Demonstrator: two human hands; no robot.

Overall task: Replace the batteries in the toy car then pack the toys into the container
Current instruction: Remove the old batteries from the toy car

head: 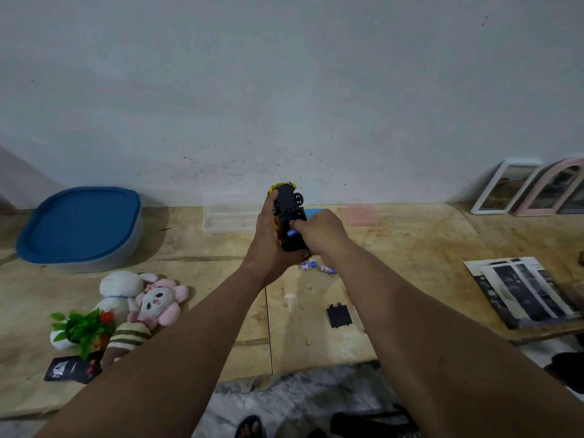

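Note:
A yellow toy car point(290, 213) is held upside down above the wooden table, its black underside facing me. My left hand point(268, 235) grips the car from the left side. My right hand point(319, 230) pinches a blue and white battery point(292, 233) at the car's open battery bay. Two more batteries point(316, 267) lie on the table just below the hands. The black battery cover point(339, 315) lies flat on the table nearer to me. A grey container with a blue lid point(80, 227) stands at the far left.
Plush toys point(142, 298), a small fake plant point(80, 331) and a black packet point(73, 369) lie at the left front. A clear plastic box point(227, 219) and a pink lid point(362, 214) sit by the wall. Picture frames point(534, 188) lean at the right; printed sheets point(524, 290) lie below them.

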